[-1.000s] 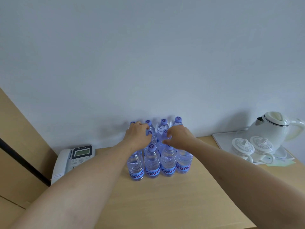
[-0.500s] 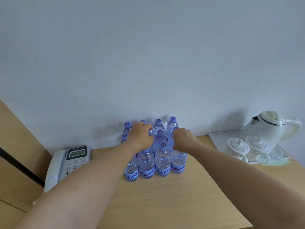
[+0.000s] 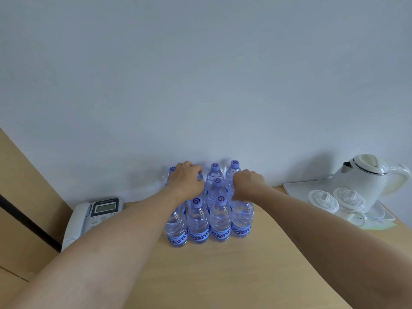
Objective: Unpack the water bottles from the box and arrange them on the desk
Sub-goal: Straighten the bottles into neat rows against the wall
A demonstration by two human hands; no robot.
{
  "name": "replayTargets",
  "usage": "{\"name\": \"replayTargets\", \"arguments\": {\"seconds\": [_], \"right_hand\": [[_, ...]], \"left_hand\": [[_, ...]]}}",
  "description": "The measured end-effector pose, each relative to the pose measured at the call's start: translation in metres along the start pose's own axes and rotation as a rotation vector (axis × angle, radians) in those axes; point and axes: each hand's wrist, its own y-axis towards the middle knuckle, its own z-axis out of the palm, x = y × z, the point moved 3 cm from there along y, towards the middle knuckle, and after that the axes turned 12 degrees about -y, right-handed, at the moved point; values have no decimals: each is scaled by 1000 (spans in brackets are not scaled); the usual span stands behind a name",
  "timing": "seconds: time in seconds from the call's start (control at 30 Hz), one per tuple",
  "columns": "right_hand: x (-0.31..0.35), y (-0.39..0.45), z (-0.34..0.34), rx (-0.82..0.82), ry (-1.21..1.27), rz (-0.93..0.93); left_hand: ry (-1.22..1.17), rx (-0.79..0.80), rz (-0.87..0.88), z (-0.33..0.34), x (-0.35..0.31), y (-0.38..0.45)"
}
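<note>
Where the pale wooden desk [image 3: 223, 275] meets the grey-white wall at the lower centre of the frame, a block of clear plastic water bottles with lilac caps and blue labels [image 3: 219, 221] stands upright, bottles touching one another in rows. Four bottles form the front row; further caps show behind them, close to the wall.

Left hand [image 3: 186, 182]: reaches in from the lower left, lies over the tops of the left-side bottles, fingers curled downward around a bottle neck in the rear rows. The exact bottle gripped is hidden under the hand.

Right hand [image 3: 247, 186]: reaches in from the lower right, knuckles up, fingers curled down over the cap end of the front-right bottle. Whether it actually clasps the neck cannot be told, since the fingers are hidden.

Left of the bottles, a grey desk telephone with a small display [image 3: 93, 217] sits at the desk's edge. At the right of the frame, a white electric kettle [image 3: 365, 177] and two lidded white cups [image 3: 336, 200] stand on a white rectangular tray [image 3: 296, 188].
</note>
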Motion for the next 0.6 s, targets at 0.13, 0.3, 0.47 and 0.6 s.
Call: {"name": "replayTargets", "arguments": {"seconds": [0.13, 0.3, 0.47, 0.6], "right_hand": [[17, 8, -26, -112, 66, -3], [63, 16, -37, -117, 93, -83], [115, 26, -37, -97, 136, -194], [154, 39, -41, -92, 179, -243]], "left_hand": [[-9, -7, -35, -12, 15, -3], [-16, -44, -71, -32, 44, -13], [-13, -93, -116, -57, 79, -20], [-10, -104, -132, -69, 106, -25]]}}
